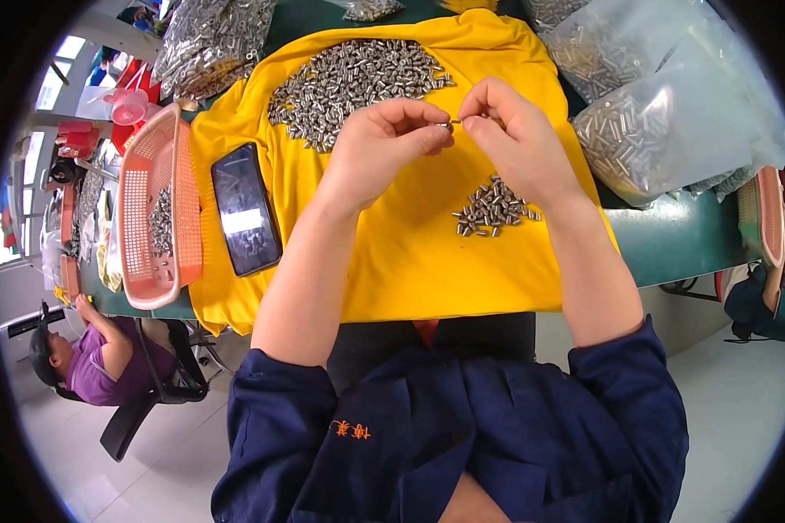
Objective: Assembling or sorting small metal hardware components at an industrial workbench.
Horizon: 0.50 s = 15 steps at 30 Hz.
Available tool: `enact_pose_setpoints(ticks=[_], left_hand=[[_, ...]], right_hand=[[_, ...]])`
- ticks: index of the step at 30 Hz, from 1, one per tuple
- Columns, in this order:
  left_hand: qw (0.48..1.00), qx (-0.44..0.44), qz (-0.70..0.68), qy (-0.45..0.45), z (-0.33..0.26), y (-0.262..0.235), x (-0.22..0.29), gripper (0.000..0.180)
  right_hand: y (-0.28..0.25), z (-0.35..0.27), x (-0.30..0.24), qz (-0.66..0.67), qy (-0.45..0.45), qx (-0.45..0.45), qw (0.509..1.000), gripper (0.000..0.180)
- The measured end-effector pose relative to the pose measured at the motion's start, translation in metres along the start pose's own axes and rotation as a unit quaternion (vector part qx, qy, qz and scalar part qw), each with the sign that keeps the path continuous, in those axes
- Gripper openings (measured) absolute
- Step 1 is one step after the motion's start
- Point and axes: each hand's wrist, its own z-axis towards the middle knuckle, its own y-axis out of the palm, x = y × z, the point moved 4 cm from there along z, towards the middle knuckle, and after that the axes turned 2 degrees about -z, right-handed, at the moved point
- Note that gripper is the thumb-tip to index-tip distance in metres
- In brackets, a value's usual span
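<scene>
Both hands are meeting over the middle of the yellow cloth [410,253], and the work is happening right at the fingertips. The left hand [384,139] is curling in, thumb and forefinger pinching tight on a small metal cylinder [445,125]. The right hand [506,131] is coming in from the other side, its fingers closed narrow on what looks like a thin pin at the cylinder's end; the pin itself is too small to make out clearly. The piece is sitting between the two hands, lifted off the cloth.

Beyond the hands, a big heap of silvery cylinders [349,83] is spreading across the far part of the cloth. Just under the right hand, a small pile of the same parts [493,209] is lying near the wrist. A dark phone [244,209] is resting on the cloth's left side, beside a pink plastic basket [183,218] holding a few more metal parts. Clear bags of cylinders [637,139] are lying to the right on the green table [680,244]. Another person in a purple shirt [96,362] is sitting at lower left.
</scene>
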Motion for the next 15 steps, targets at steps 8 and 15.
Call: enact_pose_setpoints(ticks=[8, 15], left_hand=[[1.0, 0.003, -0.019, -0.001, -0.0018, -0.0009, -0.002, 0.015], [0.994, 0.032, 0.106, 0.015, -0.0032, -0.0001, 0.0034, 0.012]], right_hand=[[0.005, 0.0007, 0.0003, -0.04, -0.036, 0.007, 0.999, 0.006], [0.0093, -0.0033, -0.0065, -0.167, -0.085, 0.022, 0.982, 0.004]])
